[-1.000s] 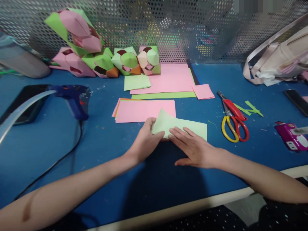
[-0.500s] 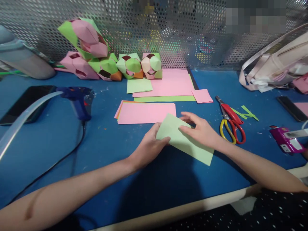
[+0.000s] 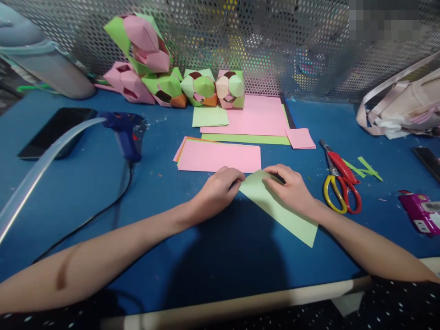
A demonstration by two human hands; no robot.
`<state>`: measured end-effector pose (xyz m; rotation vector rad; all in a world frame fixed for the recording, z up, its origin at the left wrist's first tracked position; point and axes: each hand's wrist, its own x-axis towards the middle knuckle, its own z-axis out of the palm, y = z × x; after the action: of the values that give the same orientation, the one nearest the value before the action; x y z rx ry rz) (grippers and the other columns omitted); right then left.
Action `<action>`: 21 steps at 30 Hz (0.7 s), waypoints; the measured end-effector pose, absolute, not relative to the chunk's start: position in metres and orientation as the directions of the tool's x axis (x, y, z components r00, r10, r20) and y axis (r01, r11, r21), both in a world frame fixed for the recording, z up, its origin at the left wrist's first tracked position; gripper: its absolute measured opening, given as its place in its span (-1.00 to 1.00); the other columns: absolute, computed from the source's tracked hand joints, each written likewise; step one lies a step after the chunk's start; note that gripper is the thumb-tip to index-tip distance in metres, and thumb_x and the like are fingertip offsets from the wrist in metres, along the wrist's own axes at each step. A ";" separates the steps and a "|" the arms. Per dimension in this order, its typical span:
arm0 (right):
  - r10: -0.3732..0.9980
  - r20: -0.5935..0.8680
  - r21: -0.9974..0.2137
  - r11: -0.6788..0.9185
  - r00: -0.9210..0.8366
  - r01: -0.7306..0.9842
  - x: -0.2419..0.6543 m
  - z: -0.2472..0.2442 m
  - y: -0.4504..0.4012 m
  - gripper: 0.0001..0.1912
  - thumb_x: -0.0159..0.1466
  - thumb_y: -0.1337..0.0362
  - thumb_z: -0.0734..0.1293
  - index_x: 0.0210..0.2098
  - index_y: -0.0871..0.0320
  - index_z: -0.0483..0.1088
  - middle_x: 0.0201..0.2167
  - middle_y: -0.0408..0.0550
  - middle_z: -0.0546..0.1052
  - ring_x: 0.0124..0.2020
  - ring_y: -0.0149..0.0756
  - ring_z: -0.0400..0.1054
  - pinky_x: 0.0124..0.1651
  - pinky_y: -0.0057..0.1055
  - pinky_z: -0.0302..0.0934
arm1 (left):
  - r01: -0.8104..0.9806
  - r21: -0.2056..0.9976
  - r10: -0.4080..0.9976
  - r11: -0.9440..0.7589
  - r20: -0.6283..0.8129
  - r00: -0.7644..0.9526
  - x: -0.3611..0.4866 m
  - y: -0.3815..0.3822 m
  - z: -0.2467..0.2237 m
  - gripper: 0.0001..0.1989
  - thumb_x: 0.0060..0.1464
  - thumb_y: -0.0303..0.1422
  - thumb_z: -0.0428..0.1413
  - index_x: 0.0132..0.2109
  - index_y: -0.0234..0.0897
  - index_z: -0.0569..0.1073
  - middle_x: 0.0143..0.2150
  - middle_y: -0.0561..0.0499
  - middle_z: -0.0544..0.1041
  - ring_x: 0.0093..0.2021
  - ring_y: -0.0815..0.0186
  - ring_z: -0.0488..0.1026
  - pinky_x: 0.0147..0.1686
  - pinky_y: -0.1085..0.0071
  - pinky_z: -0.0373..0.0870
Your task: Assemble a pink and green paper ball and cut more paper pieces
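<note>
The left hand [image 3: 218, 190] pinches one corner, the right hand [image 3: 290, 188] the far edge, of a pale green rectangular paper sheet [image 3: 282, 213] on the blue surface [image 3: 161, 192]; the glossy purple case [image 3: 412, 208] bears an unreadable white label [image 3: 421, 226].

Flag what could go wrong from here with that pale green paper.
Both hands are at the upper part of the pale green paper, so uneven pressure from the left hand and right hand might crease it crookedly.
The pink-topped stack lies right by its upper edge and could get nudged.
The scissors lie beside the right wrist; an outward swing might knock them.
</note>
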<state>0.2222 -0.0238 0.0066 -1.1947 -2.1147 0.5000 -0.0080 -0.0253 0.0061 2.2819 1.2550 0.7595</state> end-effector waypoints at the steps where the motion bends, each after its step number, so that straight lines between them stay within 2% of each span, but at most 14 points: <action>1: 0.840 0.373 -0.588 0.542 -0.393 0.600 0.223 0.006 -0.024 -0.90 0.30 0.37 0.28 -0.23 0.10 0.43 -0.28 -0.10 0.56 -0.23 -0.26 0.41 -0.11 -0.28 0.20 | 0.626 0.563 0.837 -0.539 0.280 0.470 -0.009 -0.024 0.004 -0.89 0.15 -0.50 0.01 -0.26 -0.28 0.43 -0.32 -0.01 0.52 -0.26 0.29 0.41 -0.23 0.36 0.36; 3: 0.793 0.405 -0.551 0.608 -0.454 0.571 0.226 0.005 -0.024 -0.87 0.32 0.39 0.25 -0.27 0.11 0.42 -0.30 -0.09 0.56 -0.24 -0.26 0.42 -0.10 -0.26 0.20 | 0.617 0.509 0.797 -0.600 0.311 0.518 -0.011 -0.021 0.000 -0.88 0.16 -0.50 0.01 -0.25 -0.29 0.43 -0.30 -0.04 0.52 -0.24 0.26 0.39 -0.19 0.32 0.36; 6: 0.723 0.432 -0.492 0.690 -0.539 0.531 0.233 0.002 -0.025 -0.87 0.32 0.41 0.23 -0.25 0.12 0.41 -0.23 -0.04 0.57 -0.19 -0.24 0.43 -0.07 -0.22 0.22 | 0.598 0.484 0.764 -0.639 0.307 0.568 -0.017 -0.014 -0.001 -0.87 0.16 -0.49 0.01 -0.22 -0.30 0.46 -0.25 -0.07 0.51 -0.21 0.23 0.39 -0.13 0.27 0.35; 11: 0.593 0.475 -0.358 0.805 -0.651 0.473 0.241 -0.005 -0.030 -0.80 0.31 0.47 0.22 -0.16 0.13 0.40 -0.14 0.03 0.57 -0.11 -0.21 0.44 -0.08 -0.19 0.28 | 0.526 0.551 0.728 -0.648 0.245 0.640 -0.024 -0.007 0.005 -0.84 0.17 -0.46 0.04 -0.18 -0.26 0.52 -0.22 -0.07 0.50 -0.13 0.23 0.40 -0.06 0.25 0.34; 16: 0.445 0.497 -0.203 0.894 -0.745 0.399 0.245 -0.005 -0.039 -0.78 0.30 0.49 0.25 -0.09 0.17 0.39 -0.11 0.08 0.57 -0.05 -0.18 0.43 -0.07 -0.17 0.30 | 0.508 0.615 0.738 -0.602 0.187 0.648 -0.027 -0.005 0.007 -0.85 0.16 -0.43 0.09 -0.22 -0.23 0.57 -0.21 -0.06 0.47 -0.10 0.22 0.38 -0.04 0.26 0.34; 21: 0.419 0.468 -0.135 0.904 -0.778 0.406 0.247 -0.005 -0.043 -0.74 0.32 0.46 0.27 -0.02 0.14 0.40 -0.11 0.04 0.58 -0.06 -0.20 0.43 -0.06 -0.17 0.31 | 0.490 0.647 0.734 -0.584 0.164 0.659 -0.028 -0.003 0.008 -0.85 0.15 -0.45 0.10 -0.25 -0.21 0.58 -0.20 -0.04 0.45 -0.08 0.24 0.38 -0.02 0.26 0.34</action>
<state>0.2469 -0.0427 -0.0048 -0.5951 -2.5646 0.0367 -0.0283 -0.0028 0.0078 2.3089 0.9461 0.5674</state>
